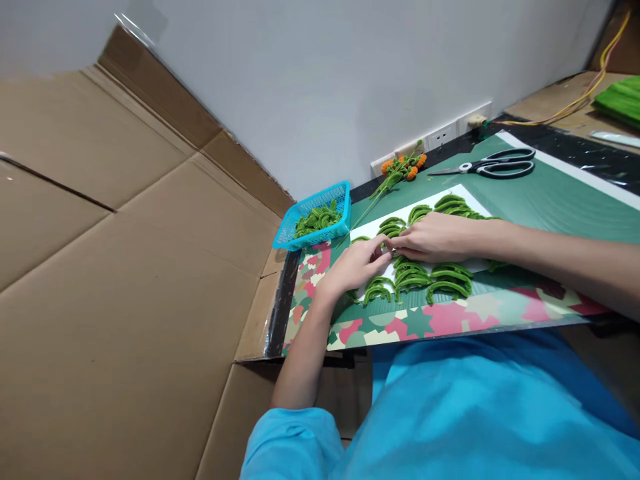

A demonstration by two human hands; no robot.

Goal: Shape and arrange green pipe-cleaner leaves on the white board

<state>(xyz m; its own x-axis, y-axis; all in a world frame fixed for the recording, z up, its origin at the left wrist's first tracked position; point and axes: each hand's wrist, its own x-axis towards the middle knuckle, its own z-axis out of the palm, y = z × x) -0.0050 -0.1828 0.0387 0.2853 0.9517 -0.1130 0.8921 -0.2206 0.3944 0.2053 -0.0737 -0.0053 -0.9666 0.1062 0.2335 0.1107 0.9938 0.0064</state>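
Observation:
Several bent green pipe cleaner pieces (pixel 450 283) lie in groups on and around a white sheet (pixel 385 217). Over the sheet, my left hand (pixel 354 265) has its thumb and fingers drawn together, their tips close to my right hand (pixel 436 237). The fingers of my right hand are bent in and closed, facing left. Whatever lies between the fingertips of both hands is hidden or too small to name. More bent pieces (pixel 394 227) show just beyond my fingers, and others (pixel 413 275) lie on the near side.
A blue plastic basket (pixel 313 237) with green pieces stands at the table's left end. Beside it lie orange flowers on green stems (pixel 413 172). Black-handled scissors (pixel 493 165) rest on the green mat (pixel 555 193). Cardboard (pixel 125 300) walls off the left; a wall socket (pixel 440 137) sits behind.

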